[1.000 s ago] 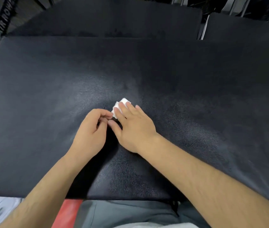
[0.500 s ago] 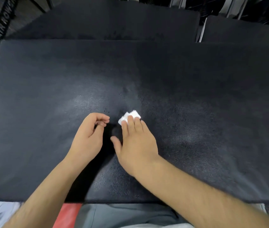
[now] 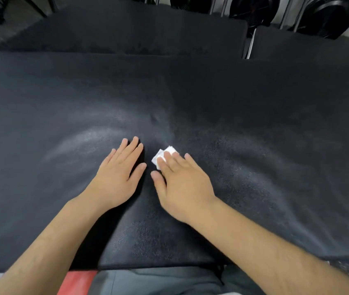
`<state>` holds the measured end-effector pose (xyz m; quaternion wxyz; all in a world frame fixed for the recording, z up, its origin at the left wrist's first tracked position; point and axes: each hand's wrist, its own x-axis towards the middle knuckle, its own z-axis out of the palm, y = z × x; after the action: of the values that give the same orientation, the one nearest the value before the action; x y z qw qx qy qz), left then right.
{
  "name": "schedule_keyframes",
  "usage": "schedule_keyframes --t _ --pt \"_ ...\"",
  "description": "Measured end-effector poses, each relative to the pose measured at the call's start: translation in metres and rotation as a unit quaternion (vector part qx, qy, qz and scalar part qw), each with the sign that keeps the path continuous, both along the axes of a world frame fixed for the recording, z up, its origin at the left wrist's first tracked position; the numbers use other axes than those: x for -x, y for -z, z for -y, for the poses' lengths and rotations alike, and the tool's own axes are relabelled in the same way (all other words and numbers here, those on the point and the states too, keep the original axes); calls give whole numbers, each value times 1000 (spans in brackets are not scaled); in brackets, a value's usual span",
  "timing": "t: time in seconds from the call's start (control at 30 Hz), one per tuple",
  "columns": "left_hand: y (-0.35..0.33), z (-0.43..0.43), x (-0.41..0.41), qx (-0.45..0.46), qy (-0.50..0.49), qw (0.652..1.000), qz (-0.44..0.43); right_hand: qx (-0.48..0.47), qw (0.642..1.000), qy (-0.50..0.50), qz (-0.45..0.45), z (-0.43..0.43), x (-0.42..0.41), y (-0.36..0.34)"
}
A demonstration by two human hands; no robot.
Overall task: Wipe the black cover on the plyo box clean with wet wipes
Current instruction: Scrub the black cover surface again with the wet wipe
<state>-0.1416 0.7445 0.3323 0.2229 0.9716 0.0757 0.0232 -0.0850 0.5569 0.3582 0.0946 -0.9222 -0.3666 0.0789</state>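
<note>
The black cover (image 3: 254, 116) of the plyo box fills most of the head view, with a pale, dusty sheen across its middle. A small folded white wet wipe (image 3: 162, 154) lies on the cover near the centre. My right hand (image 3: 182, 184) presses on the wipe with straight fingers, hiding most of it. My left hand (image 3: 119, 175) rests flat on the cover just left of the wipe, fingers straight, holding nothing.
Two more black padded boxes (image 3: 126, 33) stand behind the near one, with a metal frame between them. Dark round weight plates (image 3: 327, 15) sit at the top right. The box's red side and my grey trousers show at the bottom edge.
My left hand has uncurled from a loose pinch and now lies flat on the cover. My right hand has slid the wipe slightly to the right, away from the left hand.
</note>
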Motion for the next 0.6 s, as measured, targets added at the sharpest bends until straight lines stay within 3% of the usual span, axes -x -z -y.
schedule_keyframes --t 0.13,0.27,0.43,0.6 --pt "4 -1 -2 -16 11 1000 -13 9 999 43 12 -18 -28 5" --pt "6 -3 -1 0 12 1000 -16 -15 999 -46 -17 -23 8 3" --pt "5 -3 -5 22 0 1000 -12 14 999 -38 7 -41 -51 9" --pt "7 -13 -3 19 24 1000 1 31 998 -17 43 -41 -11 7"
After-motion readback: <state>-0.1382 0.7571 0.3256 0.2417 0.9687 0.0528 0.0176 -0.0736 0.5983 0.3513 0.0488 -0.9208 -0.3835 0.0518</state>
